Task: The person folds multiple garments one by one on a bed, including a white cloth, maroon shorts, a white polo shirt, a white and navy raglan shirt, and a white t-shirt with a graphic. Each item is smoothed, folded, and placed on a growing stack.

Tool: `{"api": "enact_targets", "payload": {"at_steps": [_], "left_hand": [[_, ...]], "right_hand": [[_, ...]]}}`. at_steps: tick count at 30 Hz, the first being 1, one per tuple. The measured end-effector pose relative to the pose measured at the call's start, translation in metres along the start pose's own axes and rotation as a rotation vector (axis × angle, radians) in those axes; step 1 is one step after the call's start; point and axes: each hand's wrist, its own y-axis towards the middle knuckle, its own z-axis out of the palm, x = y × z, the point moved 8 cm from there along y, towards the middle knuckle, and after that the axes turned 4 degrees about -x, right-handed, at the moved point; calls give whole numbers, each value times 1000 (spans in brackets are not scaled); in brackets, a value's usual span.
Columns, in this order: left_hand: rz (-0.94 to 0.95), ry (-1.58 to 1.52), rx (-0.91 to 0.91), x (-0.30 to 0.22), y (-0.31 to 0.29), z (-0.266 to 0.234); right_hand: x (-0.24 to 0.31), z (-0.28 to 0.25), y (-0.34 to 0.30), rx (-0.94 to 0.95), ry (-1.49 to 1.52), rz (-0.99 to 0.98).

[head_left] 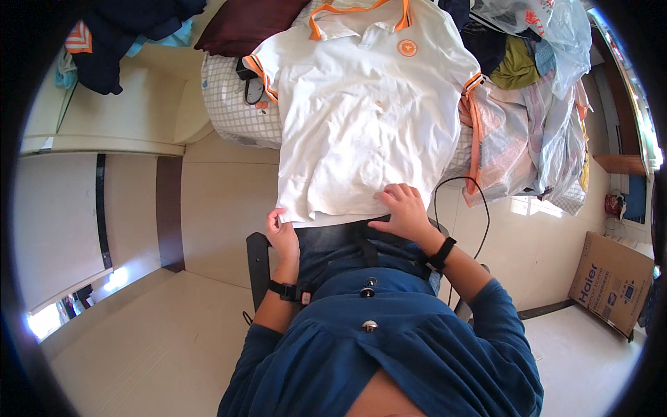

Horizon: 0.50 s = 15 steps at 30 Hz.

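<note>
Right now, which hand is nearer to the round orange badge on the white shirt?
Right. The right hand is below the badge, near the hem; the left hand is farther off, at the hem's left corner.

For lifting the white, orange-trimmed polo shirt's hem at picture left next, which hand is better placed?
Likely the left hand: it touches the hem there, while the right hand is farther right.

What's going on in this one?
A person's two bare hands are at the bottom of a white polo shirt, spread front up over a checked cover, collar away from the person. The left hand is at the hem's left corner; whether it grips is hard to tell. The right hand is open over the hem's right half. An olive cloth lies beyond, to the right.
</note>
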Motion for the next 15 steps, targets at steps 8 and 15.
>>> {"api": "enact_targets", "payload": {"at_steps": [8, 15], "left_hand": [[32, 51, -64, -6, -1, -11], [171, 86, -108, -25, -1, -8]], "right_hand": [[-1, 35, 17, 147, -43, -31], [-39, 9, -7, -102, -74, 119]]}}
